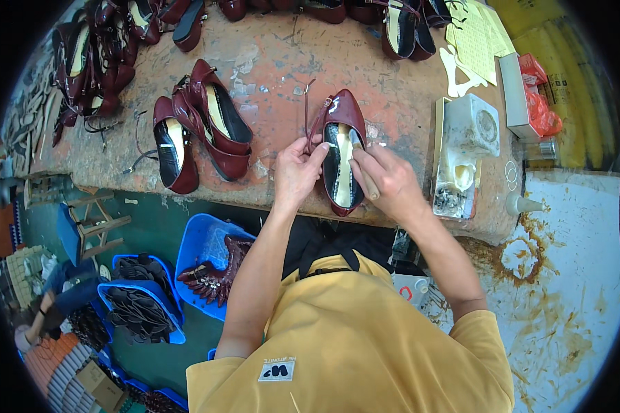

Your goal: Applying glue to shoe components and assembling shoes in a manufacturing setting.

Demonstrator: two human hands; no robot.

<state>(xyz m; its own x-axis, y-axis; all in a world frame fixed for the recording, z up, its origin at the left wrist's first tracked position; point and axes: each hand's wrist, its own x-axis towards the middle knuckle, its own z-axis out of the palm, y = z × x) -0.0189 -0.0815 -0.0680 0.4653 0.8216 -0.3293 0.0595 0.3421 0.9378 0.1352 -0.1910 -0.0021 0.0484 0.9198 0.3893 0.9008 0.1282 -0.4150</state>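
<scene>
Head: hands (297, 171) (393, 184) at burgundy shoe (343, 166)

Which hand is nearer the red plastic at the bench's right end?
Right: the right hand is at the right side of the burgundy shoe, left of the red plastic; the left hand is farther left, at the shoe's left side.

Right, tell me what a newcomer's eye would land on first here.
Likely the glossy, dark-red, pointed shoe at the front edge of the worn reddish-brown table, between the person's left grip and right grip. Then perhaps the bright blue plastic bin of dark-red pieces, below table level, left of the yellow fabric shirt.
</scene>
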